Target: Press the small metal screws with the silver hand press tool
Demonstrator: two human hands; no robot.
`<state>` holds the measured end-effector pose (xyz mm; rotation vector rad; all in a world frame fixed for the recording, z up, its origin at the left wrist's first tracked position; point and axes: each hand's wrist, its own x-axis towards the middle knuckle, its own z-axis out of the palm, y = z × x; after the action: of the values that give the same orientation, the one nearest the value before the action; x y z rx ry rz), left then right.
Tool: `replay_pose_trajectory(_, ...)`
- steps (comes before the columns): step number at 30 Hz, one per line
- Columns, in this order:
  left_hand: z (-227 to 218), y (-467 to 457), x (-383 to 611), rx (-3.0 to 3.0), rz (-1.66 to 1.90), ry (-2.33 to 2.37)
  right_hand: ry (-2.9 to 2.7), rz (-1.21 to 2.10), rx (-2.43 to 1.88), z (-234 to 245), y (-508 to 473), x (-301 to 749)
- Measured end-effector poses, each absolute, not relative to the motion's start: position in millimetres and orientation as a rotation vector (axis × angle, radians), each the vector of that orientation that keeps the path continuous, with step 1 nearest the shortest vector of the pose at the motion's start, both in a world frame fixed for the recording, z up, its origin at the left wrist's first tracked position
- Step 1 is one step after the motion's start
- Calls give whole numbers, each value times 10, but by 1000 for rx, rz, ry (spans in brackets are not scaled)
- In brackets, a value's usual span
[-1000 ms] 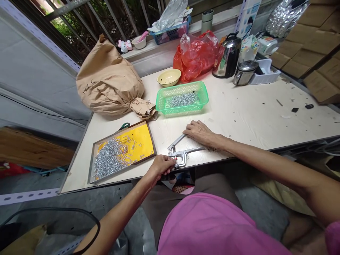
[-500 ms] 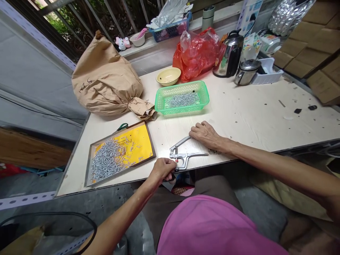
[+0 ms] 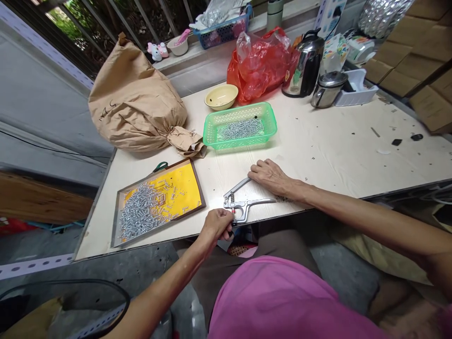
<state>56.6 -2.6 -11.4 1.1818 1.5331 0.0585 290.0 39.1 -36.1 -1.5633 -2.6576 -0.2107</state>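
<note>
Metal hand pliers [image 3: 240, 203] lie on the pale table [image 3: 325, 150] near its front edge, handles spread apart. My right hand [image 3: 270, 175] rests palm down over the end of the upper handle, fingers curled around it. My left hand [image 3: 218, 223] is closed in a pinch at the jaw end of the pliers; whatever small piece it holds is hidden. Left of that hand lies a brown-framed tray with a yellow bottom [image 3: 187, 181], covered with several small silver metal pieces [image 3: 141, 212]. A green plastic basket [image 3: 212, 132] farther back holds more silver pieces.
A stuffed brown paper sack [image 3: 136, 106] lies at the back left. A yellow bowl [image 3: 221, 96], red plastic bag [image 3: 263, 63], steel kettle [image 3: 306, 63], a small lidded pot [image 3: 325, 89] and white tray [image 3: 356, 92] line the back. Cardboard boxes [image 3: 416, 61] stand at right.
The view has shifted slightly. Both hands stay on the pliers, which have barely moved; my right hand has settled a little closer on the upper handle.
</note>
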Motion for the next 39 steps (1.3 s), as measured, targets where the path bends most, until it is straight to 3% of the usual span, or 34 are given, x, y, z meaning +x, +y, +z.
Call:
replay_pose_trajectory(7,-167,-1,544,1247,28,1463,-2565,-399,-1531,-328,339,3001)
replay_pose_trajectory(15,-187,-42,542,1270,59,1479,-2579,-342,-1525,-383,422,2955)
replay_pose_trajectory(28,-132,-51,558,1214,77,1479,-2544,304,-1487,-210,135,2980)
replay_pose_trajectory(39,-128,-100,531,1219,162,1476,-2582,286,-1540,-158,-32,2912)
